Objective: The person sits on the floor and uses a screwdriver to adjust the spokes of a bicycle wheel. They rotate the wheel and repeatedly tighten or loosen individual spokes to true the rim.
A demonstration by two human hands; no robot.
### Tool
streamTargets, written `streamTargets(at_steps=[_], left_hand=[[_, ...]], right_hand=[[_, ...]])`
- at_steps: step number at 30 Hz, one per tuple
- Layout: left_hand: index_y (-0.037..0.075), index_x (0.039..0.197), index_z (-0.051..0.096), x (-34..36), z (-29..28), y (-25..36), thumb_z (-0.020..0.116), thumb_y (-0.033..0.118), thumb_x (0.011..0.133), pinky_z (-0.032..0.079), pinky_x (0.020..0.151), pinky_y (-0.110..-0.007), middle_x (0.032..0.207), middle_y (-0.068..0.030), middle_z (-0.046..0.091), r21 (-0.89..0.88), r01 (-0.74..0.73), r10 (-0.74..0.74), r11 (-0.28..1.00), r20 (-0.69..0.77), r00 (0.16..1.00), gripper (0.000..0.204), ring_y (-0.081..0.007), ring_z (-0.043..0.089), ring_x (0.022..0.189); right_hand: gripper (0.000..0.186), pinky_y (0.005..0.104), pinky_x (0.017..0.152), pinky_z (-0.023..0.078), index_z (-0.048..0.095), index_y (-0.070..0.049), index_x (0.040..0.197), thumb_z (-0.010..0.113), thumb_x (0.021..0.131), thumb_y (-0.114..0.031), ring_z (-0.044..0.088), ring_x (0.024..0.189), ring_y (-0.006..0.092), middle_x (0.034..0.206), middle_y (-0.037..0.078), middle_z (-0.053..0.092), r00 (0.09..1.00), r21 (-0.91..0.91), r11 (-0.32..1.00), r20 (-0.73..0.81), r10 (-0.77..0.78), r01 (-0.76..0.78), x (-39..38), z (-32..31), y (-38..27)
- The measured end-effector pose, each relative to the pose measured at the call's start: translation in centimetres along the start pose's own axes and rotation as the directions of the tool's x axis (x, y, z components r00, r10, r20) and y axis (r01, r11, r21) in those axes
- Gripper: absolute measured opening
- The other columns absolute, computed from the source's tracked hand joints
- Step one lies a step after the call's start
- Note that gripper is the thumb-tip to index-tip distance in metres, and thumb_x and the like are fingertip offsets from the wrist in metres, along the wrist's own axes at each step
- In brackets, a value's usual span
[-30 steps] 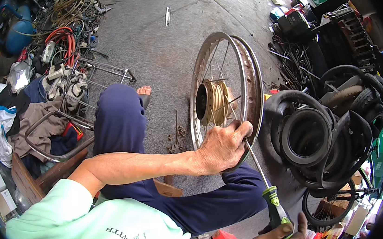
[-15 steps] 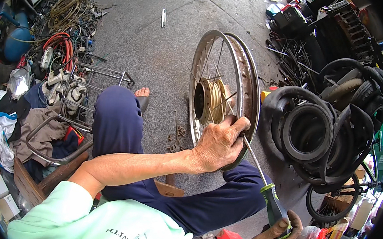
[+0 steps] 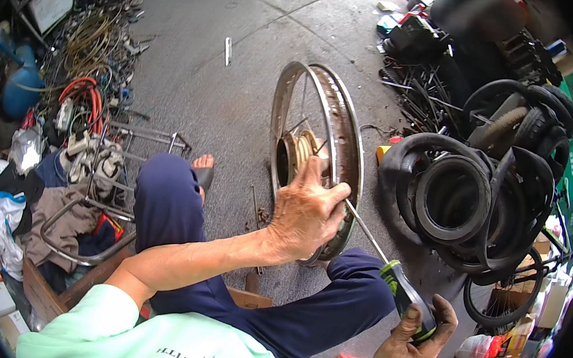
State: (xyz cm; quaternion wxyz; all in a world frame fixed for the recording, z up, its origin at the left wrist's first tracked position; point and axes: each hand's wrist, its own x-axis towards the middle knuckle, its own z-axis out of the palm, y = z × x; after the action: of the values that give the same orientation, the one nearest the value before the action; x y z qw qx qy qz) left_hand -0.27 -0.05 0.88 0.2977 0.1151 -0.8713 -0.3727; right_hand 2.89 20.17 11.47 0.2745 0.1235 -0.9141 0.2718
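Note:
A spoked metal wheel rim [image 3: 349,144] with a pale hub [image 3: 301,151] stands upright before my knees, without a tyre. My left hand [image 3: 307,216] is closed around its near edge, thumb on the rim and a finger reaching toward the spokes. In my right hand [image 3: 416,343], the fingertips curl around the handle end of a black-and-green screwdriver [image 3: 403,296]. The screwdriver's shaft slants up to the rim beside my left thumb. Whether its tip sits in a hole or against the rim I cannot tell.
Several black tyres [image 3: 452,196] are heaped on the right, with dark metal rods [image 3: 413,101] behind. A metal-tube frame [image 3: 87,249] stands by my left knee, near clothes and tangled cables [image 3: 95,40]. A small pale strip [image 3: 228,51] lies on the floor ahead.
The wheel has shifted slightly left and down in the picture, and turned a little. My left hand has moved with it. My right hand still grips the screwdriver, its fingers more spread.

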Motion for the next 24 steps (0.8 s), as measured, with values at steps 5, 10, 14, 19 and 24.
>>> streamTargets(at_steps=[5, 10, 14, 19, 24], left_hand=[[0.010, 0.095, 0.074, 0.8, -0.4, 0.2, 0.080, 0.015, 0.071, 0.043, 0.081, -0.043, 0.108, -0.0140, 0.051, 0.176, -0.095, 0.104, 0.980, -0.042, 0.994, 0.025, -0.0308, 0.051, 0.102], [0.009, 0.088, 0.071, 1.7, 0.4, 0.0, 0.078, 0.011, 0.066, 0.036, 0.080, -0.042, 0.097, -0.0085, 0.055, 0.272, -0.264, 0.287, 0.925, -0.047, 0.957, 0.023, -0.0276, 0.050, 0.095], [0.008, 0.078, 0.062, 2.4, 0.3, 0.2, 0.073, 0.013, 0.066, 0.038, 0.077, -0.041, 0.082, -0.0047, 0.053, 0.350, -0.443, 0.441, 0.825, 0.090, 0.893, 0.018, -0.0233, 0.053, 0.082], [0.006, 0.078, 0.060, 3.3, -0.5, 0.8, 0.066, 0.015, 0.069, 0.041, 0.078, -0.038, 0.077, -0.0045, 0.051, 0.382, -0.656, 0.559, 0.651, 0.344, 0.755, 0.014, -0.0198, 0.057, 0.074], [0.003, 0.085, 0.064, 3.7, -0.9, 1.7, 0.066, 0.016, 0.070, 0.043, 0.074, -0.035, 0.082, -0.0059, 0.053, 0.444, -0.688, 0.497, 0.574, 0.479, 0.724, 0.019, -0.0189, 0.058, 0.077]], right_hand=[[0.036, 0.0181, 0.049, 0.032, 0.060, 0.000, 0.109, 0.062, 0.100, -0.034, 0.045, 0.058, 0.0054, 0.090, 0.004, 0.058, 0.977, 0.127, 0.990, -0.196, 0.079, -0.055, 1.3, -1.2, 0.5], [0.036, 0.0231, 0.046, 0.045, 0.058, 0.003, 0.115, 0.059, 0.101, -0.030, 0.060, 0.066, 0.0127, 0.095, 0.013, 0.065, 0.876, 0.580, 0.814, -0.373, 0.307, -0.038, 5.2, 1.6, 2.5], [0.028, 0.0271, 0.050, 0.055, 0.064, 0.000, 0.099, 0.073, 0.092, -0.025, 0.063, 0.055, 0.0136, 0.079, 0.012, 0.069, 0.768, 0.814, 0.094, 0.494, 0.408, -0.573, 8.0, 7.3, 5.4], [0.027, 0.0289, 0.059, 0.056, 0.064, -0.002, 0.094, 0.071, 0.094, -0.028, 0.064, 0.064, 0.0163, 0.082, 0.009, 0.067, 0.577, 0.603, 0.016, 0.755, 0.310, -0.798, 7.2, 15.7, 5.0], [0.036, 0.0245, 0.071, 0.048, 0.055, 0.004, 0.109, 0.068, 0.097, -0.027, 0.057, 0.077, 0.0124, 0.088, 0.009, 0.064, 0.631, 0.619, 0.198, 0.633, 0.448, -0.760, 3.0, 18.5, 2.2]])
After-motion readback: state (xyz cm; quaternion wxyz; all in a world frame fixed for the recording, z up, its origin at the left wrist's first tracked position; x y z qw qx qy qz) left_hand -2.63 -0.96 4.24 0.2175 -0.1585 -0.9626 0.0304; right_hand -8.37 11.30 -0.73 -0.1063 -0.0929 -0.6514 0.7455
